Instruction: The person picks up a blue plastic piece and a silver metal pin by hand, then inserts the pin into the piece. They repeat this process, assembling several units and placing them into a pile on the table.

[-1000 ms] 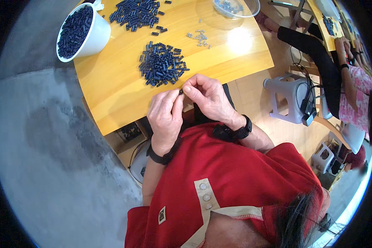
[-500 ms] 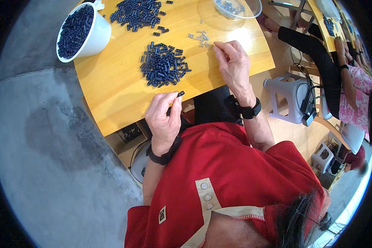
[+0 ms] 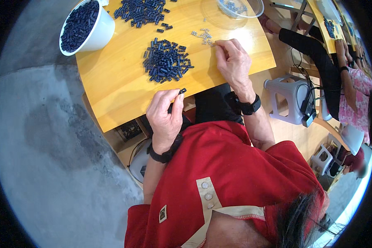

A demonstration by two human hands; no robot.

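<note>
Between the thumb and forefinger of my left hand (image 3: 165, 115) is a small black plastic piece with holes in it (image 3: 182, 91), held at the table's near edge. Just beyond that hand lies a pile of the same black pieces (image 3: 166, 61). My right hand (image 3: 235, 66) rests over the table to the right, thumb and forefinger pinched together. Its fingertips are beside a scatter of small silvery metal parts (image 3: 203, 36). Whatever the right fingertips may hold is too small to make out.
A white bucket (image 3: 106, 35) full of black pieces tilts at the table's left edge. Another black pile (image 3: 142, 11) lies at the back. A clear round bowl (image 3: 256, 11) holds silvery parts. To the right stand a grey stool (image 3: 291, 99) and a person in pink (image 3: 355, 95).
The view has shifted slightly, so the table things sit a little higher and to the right. My left hand keeps its hold on the black piece; my right hand stays by the metal parts.
</note>
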